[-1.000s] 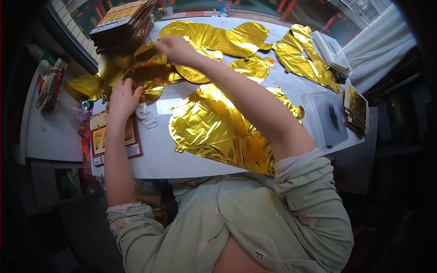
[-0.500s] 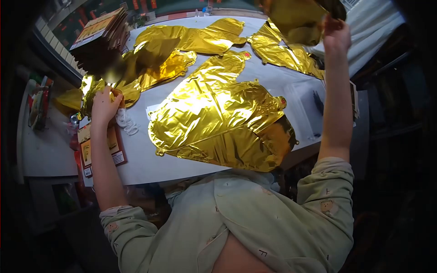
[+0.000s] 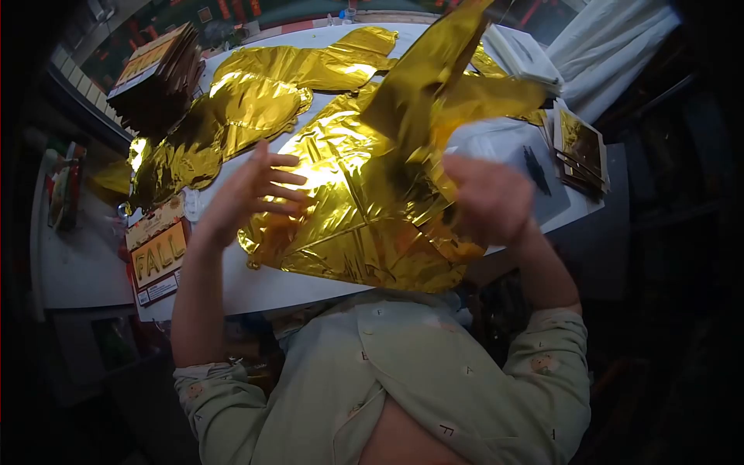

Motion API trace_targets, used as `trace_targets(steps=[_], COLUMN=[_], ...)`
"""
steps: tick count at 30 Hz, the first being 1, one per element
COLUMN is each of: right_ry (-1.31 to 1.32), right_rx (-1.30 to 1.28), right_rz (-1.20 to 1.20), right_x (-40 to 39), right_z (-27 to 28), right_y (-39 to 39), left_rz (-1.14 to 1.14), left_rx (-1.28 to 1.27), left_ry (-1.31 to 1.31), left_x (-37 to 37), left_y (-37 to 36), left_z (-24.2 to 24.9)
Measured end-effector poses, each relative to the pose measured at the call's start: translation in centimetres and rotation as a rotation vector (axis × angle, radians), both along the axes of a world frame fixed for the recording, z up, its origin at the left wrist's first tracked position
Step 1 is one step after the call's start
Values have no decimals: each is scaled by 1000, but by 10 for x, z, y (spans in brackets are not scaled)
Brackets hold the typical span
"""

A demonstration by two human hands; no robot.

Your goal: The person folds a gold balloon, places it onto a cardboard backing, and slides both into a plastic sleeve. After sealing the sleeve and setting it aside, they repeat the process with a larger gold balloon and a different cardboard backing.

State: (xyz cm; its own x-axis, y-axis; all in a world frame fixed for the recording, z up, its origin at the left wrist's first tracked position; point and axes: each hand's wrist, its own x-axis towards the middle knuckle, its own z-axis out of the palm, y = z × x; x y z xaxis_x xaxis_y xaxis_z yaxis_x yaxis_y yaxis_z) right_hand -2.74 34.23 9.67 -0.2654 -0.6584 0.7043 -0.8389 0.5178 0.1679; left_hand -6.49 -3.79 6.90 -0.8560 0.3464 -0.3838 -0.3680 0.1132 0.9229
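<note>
My right hand (image 3: 490, 200), blurred by motion, is closed on a gold foil balloon (image 3: 422, 81) that hangs in the air, flat and folded over itself. Beneath it a large flat gold foil balloon (image 3: 333, 232) covers the middle of the table, shiny and wrinkled. Over that balloon's left edge is my left hand (image 3: 263, 190), fingers spread and nothing in them. More flat foil balloons (image 3: 260, 112) lie overlapped at the left and the back of the table. A printed package (image 3: 159, 252) marked FALL rests near my left wrist.
A tall stack of printed cards (image 3: 155, 70) stands at the back left. On the right are a pile of cards (image 3: 581, 147), a white packet (image 3: 523, 58) and clear plastic with a dark item (image 3: 535, 170). White curtain cloth (image 3: 612, 46) hangs behind.
My right hand has come down and left from the upper right, bringing the foil balloon over the middle. My left hand has let go of the foil at the left and moved right.
</note>
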Motion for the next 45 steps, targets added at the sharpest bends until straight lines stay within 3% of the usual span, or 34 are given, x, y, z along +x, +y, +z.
trace_targets(steps=[3,7,11,13,20,25,27,31,32,33,36,39,40,42,45], right_ry=[-86,-171,-294,-315,-584,-668,-625,-663,-671,-679,-662,-670,-671,-669,-674], right_rx=[204,322,303,304,112,8,91,150,152,154,185,160,160,144,141], right_rz=[37,77,131,141,201,-31,-191,-267,-275,-283,-308,-332,-331,-339,-350], right_x=[27,42,46,44,33,22,20,21,20,20,16,14,13,12,11], right_z=[-24,-49,-55,-61,-47,-49,-53,-64,-66,-68,-66,-68,-69,-71,-71], right_y=[-26,-33,-32,-32,-22,2,6,11,12,12,16,18,19,20,18], left_rz=[-27,69,126,-25,57,29,-113,6,-284,-313,-228,-258,-257,-176,-159], left_rx=[151,84,-121,-334,-269,-160,-126,49,83,185,233,-56,-56,-112,-189], left_ry=[-164,-149,9,255,219,215,184,228,411,432,337,265,264,-30,-18], left_x=[6,0,2,-6,-29,-34,-37,-17,-21,-19,-3,-5,-6,-6,-5], left_y=[28,37,37,34,42,38,25,3,-14,-15,-31,-55,-61,-70,-73], left_z=[-5,-20,-10,-11,-31,-26,-21,-27,-23,-26,-21,-14,-13,-8,0])
